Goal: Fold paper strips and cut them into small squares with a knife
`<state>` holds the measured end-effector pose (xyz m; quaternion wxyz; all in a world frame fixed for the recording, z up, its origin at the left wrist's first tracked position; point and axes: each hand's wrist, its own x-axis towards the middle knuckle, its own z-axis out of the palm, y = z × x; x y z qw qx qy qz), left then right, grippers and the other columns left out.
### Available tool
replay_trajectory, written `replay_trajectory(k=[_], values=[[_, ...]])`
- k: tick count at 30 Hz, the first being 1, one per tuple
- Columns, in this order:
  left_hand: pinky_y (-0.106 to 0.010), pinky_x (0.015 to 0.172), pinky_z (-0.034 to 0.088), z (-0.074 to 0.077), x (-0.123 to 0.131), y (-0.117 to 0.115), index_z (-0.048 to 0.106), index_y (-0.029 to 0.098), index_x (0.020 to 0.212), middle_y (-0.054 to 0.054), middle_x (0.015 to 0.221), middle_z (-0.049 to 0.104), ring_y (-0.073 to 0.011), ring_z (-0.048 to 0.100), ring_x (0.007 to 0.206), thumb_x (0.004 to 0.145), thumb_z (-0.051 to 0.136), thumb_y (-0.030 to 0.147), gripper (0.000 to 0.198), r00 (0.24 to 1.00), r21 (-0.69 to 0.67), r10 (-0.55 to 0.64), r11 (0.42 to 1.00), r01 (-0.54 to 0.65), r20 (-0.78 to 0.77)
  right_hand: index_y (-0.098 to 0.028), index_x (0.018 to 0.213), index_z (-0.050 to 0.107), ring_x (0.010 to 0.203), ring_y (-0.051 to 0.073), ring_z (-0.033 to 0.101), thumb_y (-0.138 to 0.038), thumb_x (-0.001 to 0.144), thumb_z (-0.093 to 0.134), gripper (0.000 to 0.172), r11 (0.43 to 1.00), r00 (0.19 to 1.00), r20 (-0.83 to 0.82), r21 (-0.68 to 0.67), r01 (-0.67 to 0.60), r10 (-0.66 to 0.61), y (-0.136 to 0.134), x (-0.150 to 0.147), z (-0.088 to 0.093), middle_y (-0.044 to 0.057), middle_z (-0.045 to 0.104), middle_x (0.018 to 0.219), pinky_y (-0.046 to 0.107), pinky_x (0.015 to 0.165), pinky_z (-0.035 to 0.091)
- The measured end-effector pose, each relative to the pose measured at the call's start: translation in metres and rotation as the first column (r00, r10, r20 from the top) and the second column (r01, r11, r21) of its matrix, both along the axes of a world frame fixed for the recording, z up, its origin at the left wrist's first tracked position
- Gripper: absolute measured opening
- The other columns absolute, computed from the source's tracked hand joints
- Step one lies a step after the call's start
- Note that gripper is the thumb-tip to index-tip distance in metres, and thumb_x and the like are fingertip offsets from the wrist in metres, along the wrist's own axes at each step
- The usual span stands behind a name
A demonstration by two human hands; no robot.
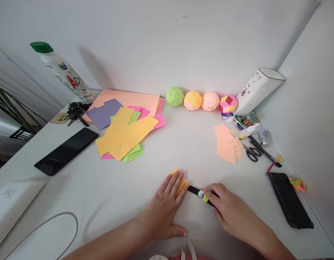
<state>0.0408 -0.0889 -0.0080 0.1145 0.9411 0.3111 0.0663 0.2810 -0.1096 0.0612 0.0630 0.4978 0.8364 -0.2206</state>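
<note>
My left hand (168,200) lies flat with its fingers stretched over a small piece of orange paper (183,183), holding it down against the white table. Most of that paper is hidden under the fingers. In my right hand (228,202) is a black utility knife (194,190) with a yellow part, its fingers wrapped round the handle. The knife points left, and its front end reaches the right edge of the orange paper, close to my left fingertips. Whether the blade cuts into the paper, I cannot tell.
Coloured paper sheets (126,133) overlap at centre left. Several paper polyhedra (192,100) line the wall. Peach pieces (228,142), scissors (254,153) and pens lie at right, beside a phone (290,200). A black tablet-like slab (66,151) and bottle (69,76) are left.
</note>
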Motion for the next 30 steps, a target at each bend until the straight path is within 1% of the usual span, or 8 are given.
replay_trajectory(k=[4,7,11,13,17,22,25,30], values=[[-0.055,0.110,0.009,0.0009,-0.0010,0.0003,0.015,0.007,0.148,-0.024,0.153,0.008,-0.0428,0.003,0.140,0.069,0.028,0.088,0.114,1.000,-0.015,0.000,1.000,0.000,-0.007,-0.014,0.130,0.050,0.094,0.026,0.054,0.003,0.076,0.040,0.057,1.000,1.000,0.004,-0.009,0.024,-0.024,0.0010,0.0040,0.0035,0.014,0.054,0.106,0.042,0.074,0.055],[-0.055,0.110,0.009,0.0014,-0.0019,0.0008,0.012,0.002,0.147,-0.026,0.152,0.009,-0.0426,0.003,0.140,0.069,0.027,0.087,0.116,1.000,-0.009,-0.018,1.000,0.018,0.003,-0.016,0.129,0.051,0.094,0.025,0.054,0.002,0.076,0.040,0.058,1.000,1.000,-0.008,-0.006,0.024,-0.024,0.0023,0.0036,0.0046,0.013,0.055,0.106,0.042,0.074,0.055],[-0.053,0.111,0.007,0.0011,-0.0022,0.0003,0.015,-0.002,0.146,-0.027,0.152,0.011,-0.0412,0.002,0.140,0.070,0.025,0.087,0.117,1.000,0.001,-0.006,1.000,0.006,-0.004,-0.013,0.130,0.051,0.095,0.026,0.054,0.003,0.075,0.039,0.058,1.000,1.000,-0.003,0.009,0.014,-0.014,0.0041,-0.0007,0.0013,0.014,0.055,0.106,0.043,0.076,0.055],[-0.052,0.112,0.007,0.0011,-0.0024,0.0001,0.017,-0.002,0.145,-0.026,0.152,0.012,-0.0410,0.003,0.140,0.070,0.025,0.087,0.117,1.000,0.001,-0.004,1.000,0.004,-0.010,-0.012,0.129,0.051,0.096,0.026,0.054,0.003,0.074,0.041,0.058,1.000,1.000,0.008,0.008,0.020,-0.020,0.0051,-0.0022,-0.0005,0.015,0.054,0.106,0.043,0.077,0.055],[-0.053,0.111,0.008,-0.0003,-0.0027,0.0003,0.018,-0.002,0.145,-0.027,0.151,0.012,-0.0420,0.004,0.140,0.069,0.028,0.087,0.117,1.000,0.012,-0.008,1.000,0.008,-0.002,-0.016,0.130,0.050,0.099,0.025,0.053,0.002,0.076,0.042,0.058,0.999,0.999,0.000,0.000,0.035,-0.035,0.0059,-0.0015,-0.0011,0.013,0.054,0.108,0.041,0.080,0.054],[-0.057,0.109,0.011,-0.0023,-0.0017,0.0009,0.021,0.002,0.145,-0.027,0.152,0.010,-0.0436,0.005,0.139,0.066,0.032,0.089,0.118,0.999,0.013,0.035,0.999,-0.035,0.012,-0.018,0.132,0.049,0.101,0.024,0.053,0.001,0.077,0.041,0.058,0.998,0.998,-0.010,-0.036,0.054,-0.054,0.0052,0.0030,0.0037,0.012,0.053,0.109,0.040,0.082,0.053],[-0.057,0.109,0.011,-0.0005,-0.0011,0.0013,0.022,0.002,0.144,-0.028,0.151,0.011,-0.0439,0.005,0.139,0.065,0.031,0.089,0.119,0.999,-0.004,0.046,0.999,-0.046,-0.007,-0.018,0.131,0.050,0.103,0.024,0.053,0.000,0.078,0.042,0.057,0.996,0.998,-0.008,-0.053,0.068,-0.068,0.0052,0.0054,0.0066,0.012,0.053,0.110,0.039,0.083,0.052],[-0.057,0.108,0.010,-0.0004,-0.0016,0.0015,0.024,0.004,0.145,-0.028,0.151,0.011,-0.0447,0.005,0.139,0.066,0.031,0.089,0.116,1.000,-0.019,0.027,0.999,-0.027,-0.004,-0.019,0.131,0.050,0.100,0.024,0.053,0.001,0.076,0.042,0.059,0.998,0.998,-0.006,-0.032,0.056,-0.056,0.0071,0.0022,0.0058,0.011,0.054,0.107,0.038,0.081,0.052]])
